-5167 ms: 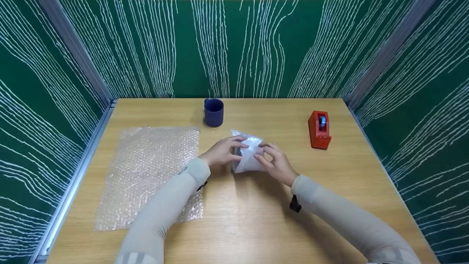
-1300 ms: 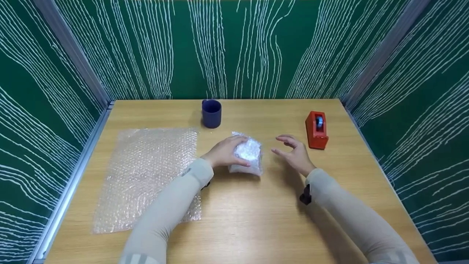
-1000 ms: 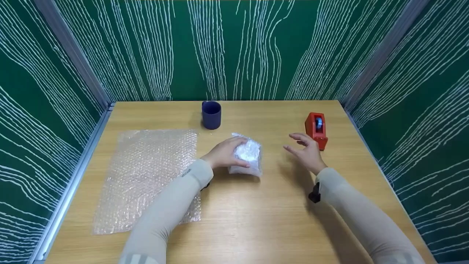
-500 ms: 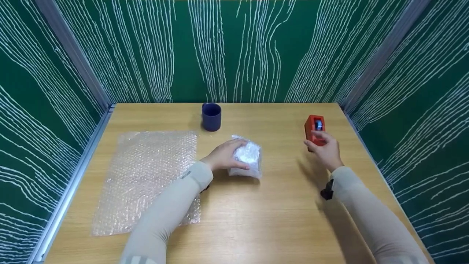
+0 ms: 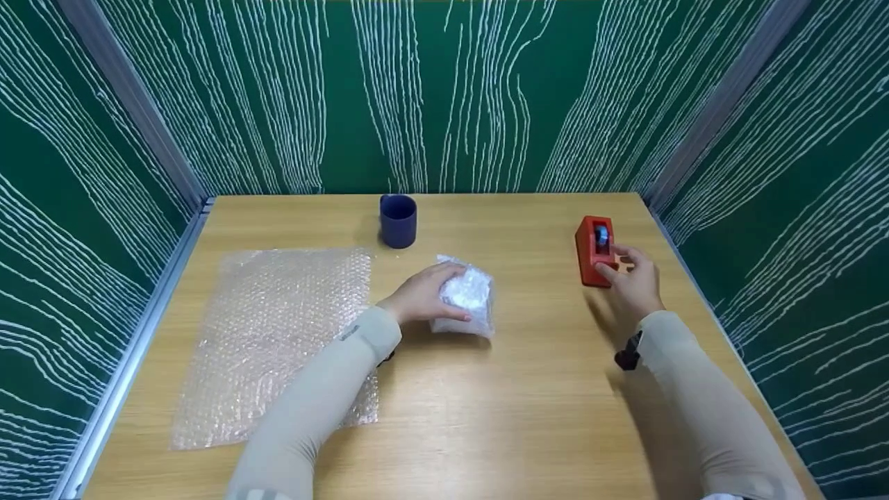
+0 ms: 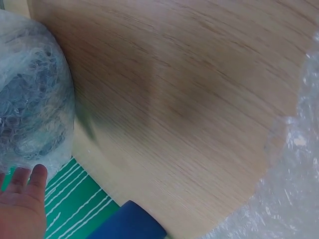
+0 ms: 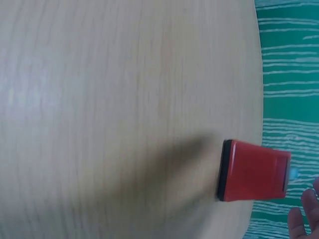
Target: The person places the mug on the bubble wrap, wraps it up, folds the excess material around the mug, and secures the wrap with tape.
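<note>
My left hand (image 5: pixel 425 295) grips a small bundle wrapped in bubble wrap (image 5: pixel 474 295), thumb on the near side and fingers on the far side. What the wrapping holds is hidden. In the left wrist view the wrapped bundle (image 6: pixel 32 94) fills the left edge, with fingertips under it. At the right of the table stands a red tape dispenser (image 5: pixel 587 243) with a blue-looking roll. My right hand (image 5: pixel 637 281) is at its front end, thumb and fingers apart near the cutter. The right wrist view shows the dispenser (image 7: pixel 254 172) and fingers (image 7: pixel 296 224) close to it; contact is unclear.
A flat sheet of bubble wrap (image 5: pixel 278 333) covers the left part of the wooden table (image 5: pixel 486 417). Behind the bundle stands a dark blue mug (image 5: pixel 398 223), upright, handle at the back left. Green walls with white lines (image 5: pixel 451 97) enclose the table's back and sides.
The right hand has left the wrapped bundle and travelled right to the front of the tape dispenser. The left hand has shifted its hold and keeps the bundle in place.
</note>
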A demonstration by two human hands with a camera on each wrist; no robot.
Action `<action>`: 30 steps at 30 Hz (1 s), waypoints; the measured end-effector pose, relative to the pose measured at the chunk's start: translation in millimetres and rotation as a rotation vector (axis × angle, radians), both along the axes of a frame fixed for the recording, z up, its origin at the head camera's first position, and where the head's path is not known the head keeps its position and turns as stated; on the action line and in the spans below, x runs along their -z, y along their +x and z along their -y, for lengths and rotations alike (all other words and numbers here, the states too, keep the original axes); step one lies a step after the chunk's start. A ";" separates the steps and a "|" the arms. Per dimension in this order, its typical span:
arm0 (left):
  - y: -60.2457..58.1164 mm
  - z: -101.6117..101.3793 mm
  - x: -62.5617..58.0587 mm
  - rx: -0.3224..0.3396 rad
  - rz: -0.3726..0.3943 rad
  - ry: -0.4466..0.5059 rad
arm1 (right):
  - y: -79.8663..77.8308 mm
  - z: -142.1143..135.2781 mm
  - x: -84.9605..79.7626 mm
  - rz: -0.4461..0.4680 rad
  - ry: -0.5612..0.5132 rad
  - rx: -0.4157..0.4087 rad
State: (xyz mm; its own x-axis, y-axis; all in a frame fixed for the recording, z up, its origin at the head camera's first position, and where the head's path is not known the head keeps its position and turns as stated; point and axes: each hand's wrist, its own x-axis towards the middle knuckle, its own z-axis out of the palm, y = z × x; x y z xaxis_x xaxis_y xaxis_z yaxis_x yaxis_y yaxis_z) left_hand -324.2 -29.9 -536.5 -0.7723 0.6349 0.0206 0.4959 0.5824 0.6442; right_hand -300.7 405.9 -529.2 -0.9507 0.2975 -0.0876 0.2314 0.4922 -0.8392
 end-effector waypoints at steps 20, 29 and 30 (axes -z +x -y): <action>-0.8 -0.3 0.3 -0.013 0.029 -0.005 | -5.5 11.3 -5.8 0.159 -0.154 0.113; 1.2 1.5 -2.3 -0.015 0.027 0.001 | -10.5 1.4 7.9 0.148 -0.075 0.068; 1.6 1.9 -2.9 -0.013 0.023 0.005 | -12.6 -0.2 10.4 0.141 -0.048 0.056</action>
State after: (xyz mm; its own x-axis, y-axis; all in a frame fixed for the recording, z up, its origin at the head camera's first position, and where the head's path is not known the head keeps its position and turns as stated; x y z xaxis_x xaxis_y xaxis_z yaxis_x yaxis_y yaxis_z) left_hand -322.6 -31.8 -533.7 -0.7808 0.6248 0.0063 0.4736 0.5852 0.6582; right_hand -313.3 406.1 -539.7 -0.9098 0.3425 -0.2344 0.3748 0.4352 -0.8186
